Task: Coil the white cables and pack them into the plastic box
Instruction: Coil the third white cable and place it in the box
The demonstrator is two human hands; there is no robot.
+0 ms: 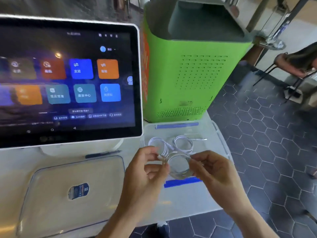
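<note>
A white cable [178, 164] wound into a round coil hangs between both hands above the clear plastic box [217, 134]. My left hand [145, 170] pinches the coil's left side and its loose end. My right hand [216, 170] grips the coil's right side. Two more coiled white cables [171, 143] lie inside the box, one with its plug [200, 139] pointing right. The box has blue clips [176, 125] at its far and near sides.
The box's clear lid [73, 191] with a blue label lies on the white counter to the left. A large touchscreen terminal [68, 79] stands behind it. A green cabinet [190, 73] stands behind the box. The counter ends right of the box, over dark hexagon floor tiles [267, 152].
</note>
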